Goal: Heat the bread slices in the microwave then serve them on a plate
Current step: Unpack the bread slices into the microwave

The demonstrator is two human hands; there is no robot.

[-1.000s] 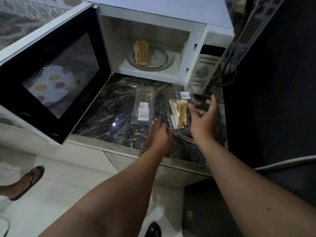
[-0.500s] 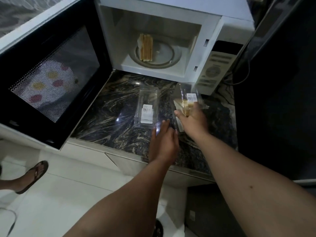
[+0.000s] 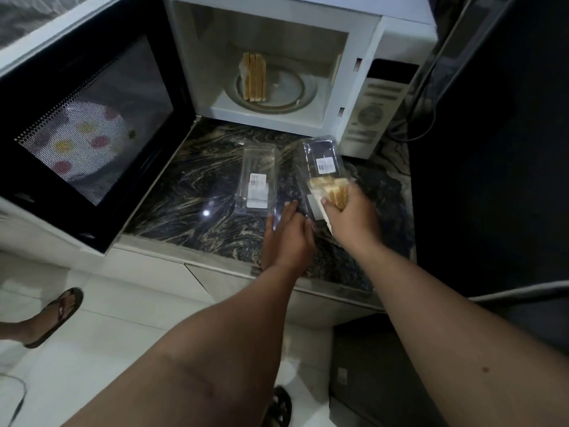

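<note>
Before the open microwave (image 3: 354, 87), the right hand (image 3: 349, 217) grips pale, brown-crusted bread slices (image 3: 334, 191) in a clear pack; the left hand (image 3: 288, 234) rests beside it, fingers straight

Your microwave (image 3: 308, 57) stood at the back of the worktop (image 3: 200, 204), its door (image 3: 89, 124) swung out to the left. Bread slices (image 3: 254, 77) stood on the turntable (image 3: 286, 90) inside. Before it lay two plastic boxes: one (image 3: 258, 180) left, one (image 3: 323, 161) right.
</note>
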